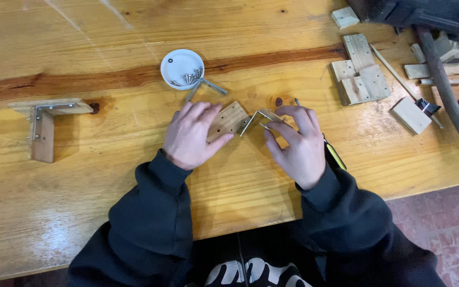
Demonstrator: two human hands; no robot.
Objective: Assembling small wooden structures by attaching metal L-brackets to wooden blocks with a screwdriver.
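I see a wide wooden table (pixel 81 202) under both hands. At its left edge stands a finished wooden corner piece (pixel 43 127) with a metal bracket. Near the middle, my left hand (pixel 192 135) lies closed over a small wooden block (pixel 228 120), fingers on top, thumb against its near edge. Just beside the block, my right hand (pixel 298 143) pinches a metal angle bracket (pixel 258 118) between its fingertips. Behind them sits a white dish (pixel 176 66) of screws (pixel 191 77).

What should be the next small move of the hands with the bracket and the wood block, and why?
Probably seat the metal angle bracket flush against the small wood block. The right hand pinches the bracket right at the block's end, the left hand steadies the block, and screws wait in the white lid.
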